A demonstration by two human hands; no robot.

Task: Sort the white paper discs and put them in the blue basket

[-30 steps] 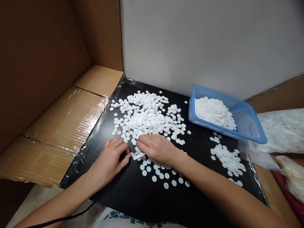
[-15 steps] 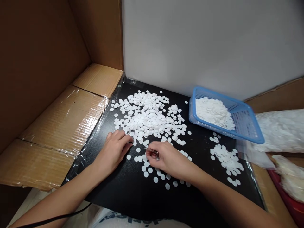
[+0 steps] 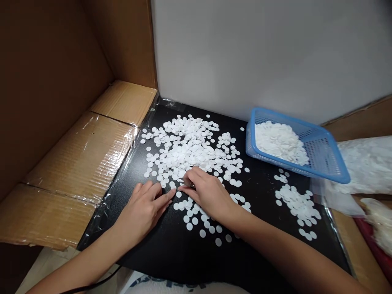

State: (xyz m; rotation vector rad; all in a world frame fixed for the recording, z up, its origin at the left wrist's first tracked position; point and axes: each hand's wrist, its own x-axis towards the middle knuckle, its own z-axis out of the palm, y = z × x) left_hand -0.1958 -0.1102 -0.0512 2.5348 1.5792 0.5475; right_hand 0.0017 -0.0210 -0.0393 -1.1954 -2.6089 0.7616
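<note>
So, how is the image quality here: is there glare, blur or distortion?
Head view: even, soft light with faint shadows under both hands, left hand and right hand; glare on the plastic wrap over the cardboard; white discs nearly overexposed against the black mat; wide-angle bending at the edges; focus mostly sharp.

A plain grey-white wall point(image 3: 260, 53) is seen at the back, evenly lit by soft light, with no strong shadows cast on it. The left side is closed off by tall brown cardboard panels point(image 3: 45, 73), which meet the wall at a vertical edge. Below them, flattened corrugated cardboard point(image 3: 92, 151) is laid along the left, covered in places with wrinkled clear tape. The work surface is formed by a black, slightly speckled counter point(image 3: 171, 249), edged with clear plastic film. More brown cardboard point(image 3: 361, 118) is seen at the right, beneath the wall.
</note>
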